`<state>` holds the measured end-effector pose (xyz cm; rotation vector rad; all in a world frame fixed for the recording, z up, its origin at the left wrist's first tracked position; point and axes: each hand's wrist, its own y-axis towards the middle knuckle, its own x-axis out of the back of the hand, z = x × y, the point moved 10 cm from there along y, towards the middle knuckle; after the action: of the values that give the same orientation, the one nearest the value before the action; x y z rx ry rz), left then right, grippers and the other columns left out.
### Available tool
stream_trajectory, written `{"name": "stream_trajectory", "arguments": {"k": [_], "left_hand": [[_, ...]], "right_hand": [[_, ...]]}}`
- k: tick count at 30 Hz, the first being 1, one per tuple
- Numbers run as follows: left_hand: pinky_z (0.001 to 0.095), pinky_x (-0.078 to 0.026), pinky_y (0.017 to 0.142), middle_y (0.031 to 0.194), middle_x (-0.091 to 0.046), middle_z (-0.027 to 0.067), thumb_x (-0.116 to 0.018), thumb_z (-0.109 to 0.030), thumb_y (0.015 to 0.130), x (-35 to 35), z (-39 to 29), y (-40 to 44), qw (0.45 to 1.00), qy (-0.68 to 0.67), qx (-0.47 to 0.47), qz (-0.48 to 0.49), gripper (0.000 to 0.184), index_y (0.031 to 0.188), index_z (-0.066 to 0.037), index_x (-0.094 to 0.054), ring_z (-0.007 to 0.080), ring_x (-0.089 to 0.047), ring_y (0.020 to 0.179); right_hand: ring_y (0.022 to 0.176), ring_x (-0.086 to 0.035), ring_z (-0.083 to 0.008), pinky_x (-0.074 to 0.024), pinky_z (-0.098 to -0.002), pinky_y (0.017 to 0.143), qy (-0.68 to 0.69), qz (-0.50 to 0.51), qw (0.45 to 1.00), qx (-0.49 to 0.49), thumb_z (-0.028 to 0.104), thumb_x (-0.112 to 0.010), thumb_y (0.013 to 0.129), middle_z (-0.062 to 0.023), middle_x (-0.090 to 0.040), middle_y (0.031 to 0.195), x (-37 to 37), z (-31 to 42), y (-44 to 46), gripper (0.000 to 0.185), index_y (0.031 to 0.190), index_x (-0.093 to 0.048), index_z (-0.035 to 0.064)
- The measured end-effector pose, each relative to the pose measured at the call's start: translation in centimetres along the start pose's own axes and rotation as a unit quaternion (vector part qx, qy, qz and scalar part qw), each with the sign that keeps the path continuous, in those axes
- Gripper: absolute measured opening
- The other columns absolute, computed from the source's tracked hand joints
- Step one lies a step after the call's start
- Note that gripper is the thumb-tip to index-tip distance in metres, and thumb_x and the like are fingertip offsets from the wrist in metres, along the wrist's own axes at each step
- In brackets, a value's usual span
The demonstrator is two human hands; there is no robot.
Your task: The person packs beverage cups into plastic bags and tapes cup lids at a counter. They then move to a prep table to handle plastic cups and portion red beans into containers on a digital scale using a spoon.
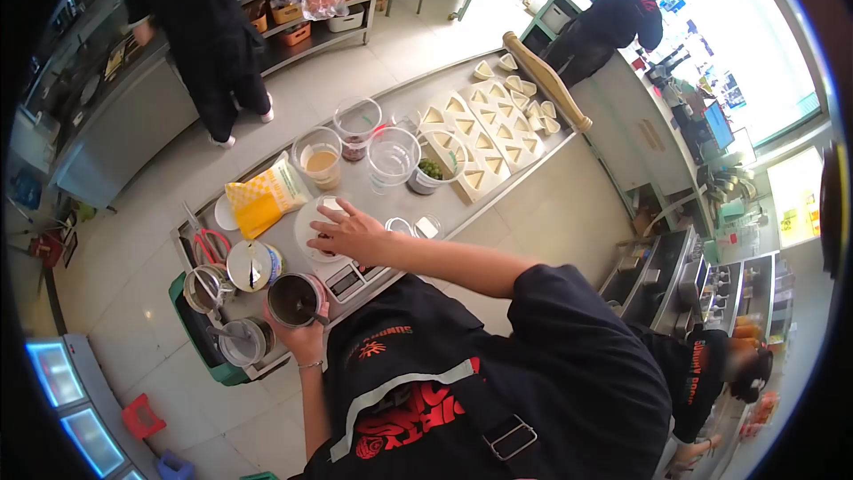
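Observation:
My left hand (298,338) is wrapped round a clear tub (297,300) with dark contents, a spoon handle leaning in it. My right hand (351,236) hovers over, or touches, a white round dish on the kitchen scale (345,281), fingers spread and pointing down. Something small and dark shows under the fingertips; I cannot make out what. Next to the tub stand an opened can (253,265) and a metal pot (206,288). A yellow and white bag (267,196) lies just beyond the scale.
Clear containers (394,158), one with green pieces (431,173), stand mid-table. White trays with triangular moulds (484,138) and a rolled mat (546,80) lie further right. Red-handled scissors (211,244) are at the left. Co-workers stand at the left counter (204,36), the window and lower right.

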<state>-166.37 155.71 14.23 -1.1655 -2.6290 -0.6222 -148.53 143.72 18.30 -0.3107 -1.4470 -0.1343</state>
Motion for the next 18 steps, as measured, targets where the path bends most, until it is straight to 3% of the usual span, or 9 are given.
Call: {"name": "stream_trajectory", "arguments": {"k": [1, 3, 4, 7, 9, 12, 13, 14, 18], "left_hand": [[0.0438, -0.041, 0.116, 0.145, -0.052, 0.0177, -0.101, -0.028, 0.066, 0.0, -0.1, 0.1, 1.0, 0.006, -0.007, 0.004, 0.115, 0.153, 0.001, -0.031, 0.0307, -0.055, 0.133], [0.0451, -0.041, 0.115, 0.146, -0.051, 0.0185, -0.101, -0.031, 0.066, 0.6, 0.2, -0.2, 0.999, 0.043, -0.009, 0.007, 0.117, 0.153, 0.002, -0.031, 0.0317, -0.055, 0.134], [0.0456, -0.041, 0.116, 0.147, -0.05, 0.019, -0.101, -0.033, 0.066, 0.8, -0.1, -0.4, 0.995, 0.095, -0.038, 0.002, 0.116, 0.153, 0.002, -0.032, 0.0325, -0.054, 0.134], [0.0484, -0.042, 0.115, 0.146, -0.051, 0.0197, -0.099, -0.042, 0.066, -0.3, -0.3, -0.3, 0.994, 0.098, -0.054, -0.013, 0.113, 0.149, 0.004, -0.039, 0.0364, -0.056, 0.132], [0.0507, -0.042, 0.114, 0.144, -0.054, 0.02, -0.099, -0.048, 0.066, 0.0, 0.4, 0.0, 1.0, -0.017, 0.004, -0.02, 0.112, 0.147, 0.004, -0.043, 0.0387, -0.058, 0.129], [0.0516, -0.043, 0.112, 0.143, -0.055, 0.0216, -0.097, -0.06, 0.062, -0.3, 1.2, -0.2, 0.994, 0.101, -0.031, -0.003, 0.119, 0.147, 0.004, -0.044, 0.0395, -0.056, 0.129], [0.0516, -0.042, 0.112, 0.142, -0.054, 0.0221, -0.097, -0.059, 0.063, -0.1, 1.3, -0.3, 0.995, 0.094, -0.032, -0.014, 0.116, 0.146, 0.004, -0.045, 0.0404, -0.055, 0.13], [0.0493, -0.042, 0.112, 0.141, -0.054, 0.0217, -0.097, -0.056, 0.065, -0.2, -0.6, 0.0, 0.975, 0.201, -0.099, 0.003, 0.112, 0.145, 0.003, -0.047, 0.0391, -0.055, 0.13], [0.0457, -0.044, 0.111, 0.138, -0.056, 0.0188, -0.101, -0.04, 0.063, 0.5, 0.0, 0.0, 0.998, 0.059, -0.02, -0.022, 0.11, 0.146, 0.003, -0.043, 0.0352, -0.056, 0.128]], "right_hand": [[0.153, -0.036, -0.0341, -0.028, -0.0574, 0.124, 0.001, 0.001, 1.0, 0.003, 0.019, -0.087, 0.073, -0.0079, -0.044, 0.161, 0.1, -0.5, 0.6, 0.091, 0.153, -0.047, 0.0279], [0.147, -0.043, -0.0311, -0.0299, -0.0532, 0.122, -0.006, 0.001, 1.0, 0.003, 0.016, -0.065, 0.095, -0.0055, -0.057, 0.146, -0.9, -1.2, 1.1, 0.052, 0.144, -0.056, 0.0308], [0.142, -0.049, -0.0316, -0.033, -0.0553, 0.121, -0.006, -0.04, 0.999, 0.015, 0.016, -0.086, 0.073, -0.0073, -0.063, 0.133, -0.6, -1.4, 1.4, 0.08, 0.145, -0.054, 0.0256], [0.133, -0.054, -0.0297, -0.0379, -0.0517, 0.117, 0.027, 0.062, 0.997, -0.031, 0.018, -0.087, 0.071, -0.0081, -0.063, 0.127, -0.8, -2.3, 1.1, 0.081, 0.145, -0.053, 0.0246], [0.127, -0.058, -0.0294, -0.0433, -0.0489, 0.11, 0.002, 0.044, 0.996, -0.079, 0.023, -0.089, 0.069, -0.0091, -0.064, 0.126, 0.1, -3.6, 0.2, 0.079, 0.141, -0.055, 0.0198], [0.121, -0.061, -0.0364, -0.0512, -0.0494, 0.097, 0.075, 0.08, 0.982, -0.153, 0.023, -0.086, 0.071, -0.0183, -0.063, 0.125, -5.7, -7.2, -0.5, 0.078, 0.141, -0.054, 0.0096], [0.119, -0.062, -0.0366, -0.0526, -0.0478, 0.096, 0.118, 0.007, 0.975, -0.19, 0.022, -0.086, 0.071, -0.0191, -0.063, 0.123, -4.8, -7.9, -1.2, 0.08, 0.141, -0.052, 0.0058], [0.118, -0.063, -0.036, -0.0523, -0.0474, 0.097, 0.11, -0.059, 0.966, -0.225, 0.021, -0.088, 0.071, -0.0189, -0.062, 0.121, -3.1, -8.3, -2.2, 0.08, 0.14, -0.051, 0.0045], [0.111, -0.067, -0.0414, -0.0575, -0.0481, 0.091, 0.121, -0.059, 0.94, -0.315, 0.016, -0.087, 0.071, -0.0222, -0.063, 0.119, -0.1, -9.4, -3.5, 0.067, 0.125, -0.05, 0.0014]]}}
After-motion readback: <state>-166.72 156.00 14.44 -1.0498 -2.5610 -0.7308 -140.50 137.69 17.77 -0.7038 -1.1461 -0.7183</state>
